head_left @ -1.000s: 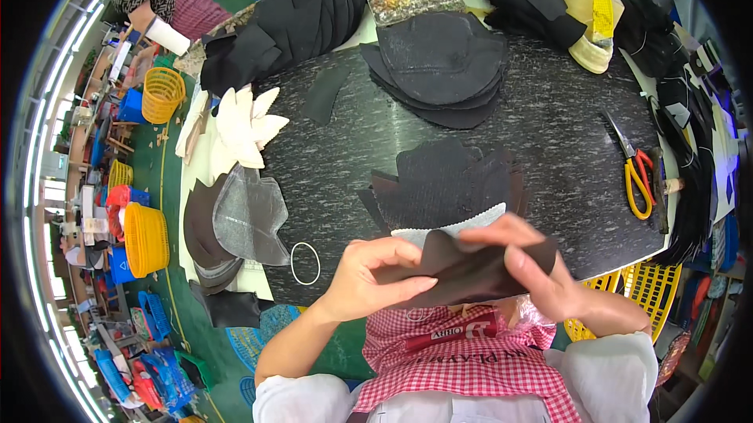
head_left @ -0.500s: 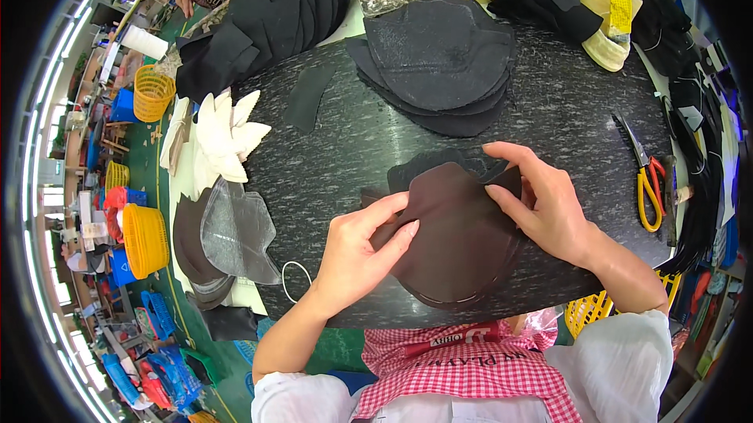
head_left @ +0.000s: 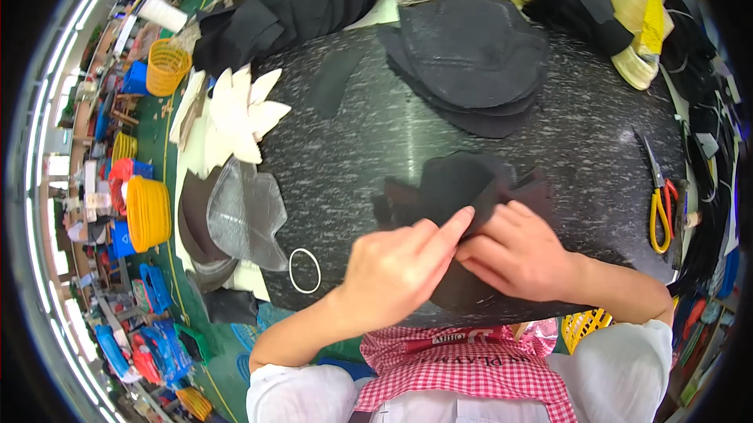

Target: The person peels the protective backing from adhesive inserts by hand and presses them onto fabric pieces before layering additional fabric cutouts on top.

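In front of me on the table lies a dark brown leather-like piece (head_left: pixel 464 295), blurred and largely covered by my hands. A black cut piece (head_left: pixel 455 177) shows just beyond it, and dark flaps stick out at both sides. My left hand (head_left: pixel 396 270) is closed on the brown piece, its index finger pointing along the upper edge. Right beside it, my right hand (head_left: pixel 514 257) has its fingers curled in and pinched on the same piece. The two hands meet near the middle. What lies under the fingertips is hidden.
A black piece stack (head_left: pixel 474 54) sits at the back, with a black pile (head_left: pixel 294 7) back left. Cream pieces (head_left: pixel 237 117), a grey shiny piece (head_left: pixel 249 211) and a white ring (head_left: pixel 305 271) lie left. Scissors (head_left: pixel 657 195) with yellow and red handles lie right.
My hands have come together from the brown piece's two sides to its middle, and its top has folded toward me. More of the black piece shows. The view has shifted slightly.
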Demonstrator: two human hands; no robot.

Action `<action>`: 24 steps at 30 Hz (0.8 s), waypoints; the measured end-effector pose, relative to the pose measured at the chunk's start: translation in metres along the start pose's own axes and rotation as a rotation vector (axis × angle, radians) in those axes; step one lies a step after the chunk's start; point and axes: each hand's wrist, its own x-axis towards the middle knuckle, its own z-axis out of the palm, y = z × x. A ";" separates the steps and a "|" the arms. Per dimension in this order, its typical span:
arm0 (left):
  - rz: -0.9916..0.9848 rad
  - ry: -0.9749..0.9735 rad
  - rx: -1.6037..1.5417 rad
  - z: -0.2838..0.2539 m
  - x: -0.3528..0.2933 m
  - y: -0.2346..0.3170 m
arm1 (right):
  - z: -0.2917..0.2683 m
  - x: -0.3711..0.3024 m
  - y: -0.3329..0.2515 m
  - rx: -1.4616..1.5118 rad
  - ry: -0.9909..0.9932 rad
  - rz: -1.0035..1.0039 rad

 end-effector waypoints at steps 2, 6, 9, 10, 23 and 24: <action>-0.285 0.126 -0.296 -0.006 -0.007 -0.020 | 0.000 0.002 0.002 0.037 -0.037 0.014; -0.424 0.142 -0.510 -0.001 -0.015 -0.038 | 0.001 0.006 -0.001 0.087 -0.066 0.066; -0.436 0.132 -0.466 0.000 -0.016 -0.035 | -0.002 0.011 -0.001 0.067 -0.101 0.039; -0.438 0.131 -0.467 0.002 -0.015 -0.034 | -0.003 0.012 -0.002 0.049 -0.110 0.027; 0.253 -0.068 -0.126 0.010 -0.017 -0.013 | -0.049 -0.010 0.020 0.360 -0.160 -0.046; 0.262 -0.137 -0.097 0.012 -0.013 -0.012 | -0.042 -0.018 0.015 0.238 -0.145 -0.076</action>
